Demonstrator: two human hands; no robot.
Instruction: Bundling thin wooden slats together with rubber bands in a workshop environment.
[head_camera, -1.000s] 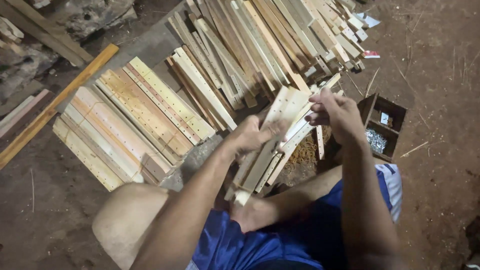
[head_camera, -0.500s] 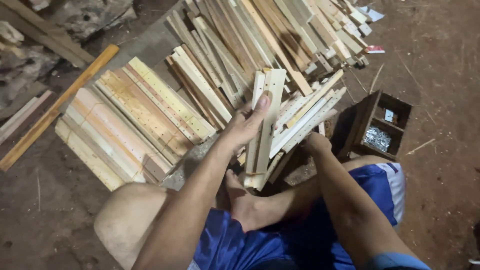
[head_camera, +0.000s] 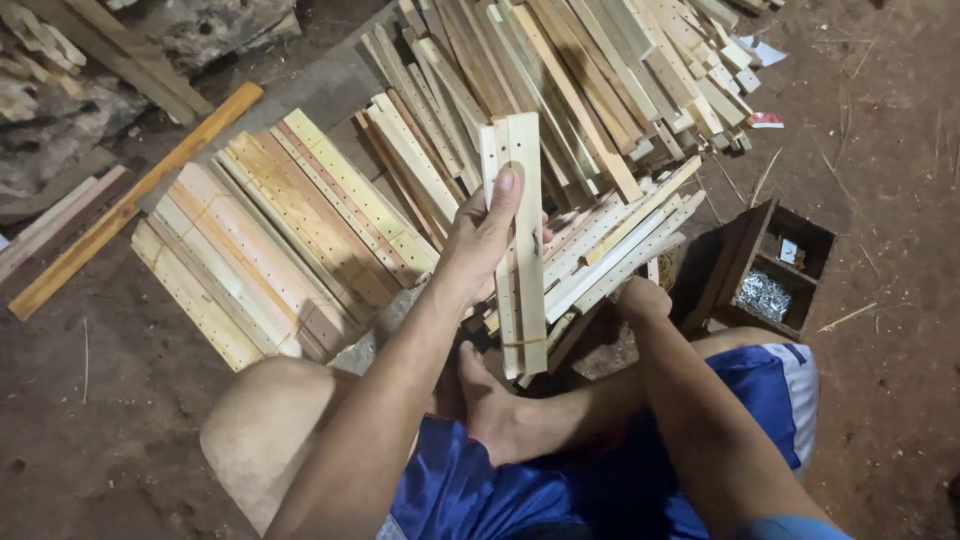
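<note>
My left hand (head_camera: 484, 240) grips a small bundle of pale wooden slats (head_camera: 522, 180) with drilled holes, held nearly upright with a rubber band near its lower end. My right hand (head_camera: 642, 297) is lowered beside a loose fan of similar slats (head_camera: 620, 240) and reaches down behind them; its fingers are hidden. I sit on the ground with my bare foot (head_camera: 490, 405) under the bundle.
Banded stacks of slats (head_camera: 270, 240) lie at the left. A big heap of longer wooden strips (head_camera: 580, 70) fills the top. A dark wooden box (head_camera: 765, 270) with shiny metal bits stands at the right. A long plank (head_camera: 130, 200) lies far left.
My left hand raised the bundle and turned it upright. My right hand let go of the slats and dropped down to the ground beside the loose fan.
</note>
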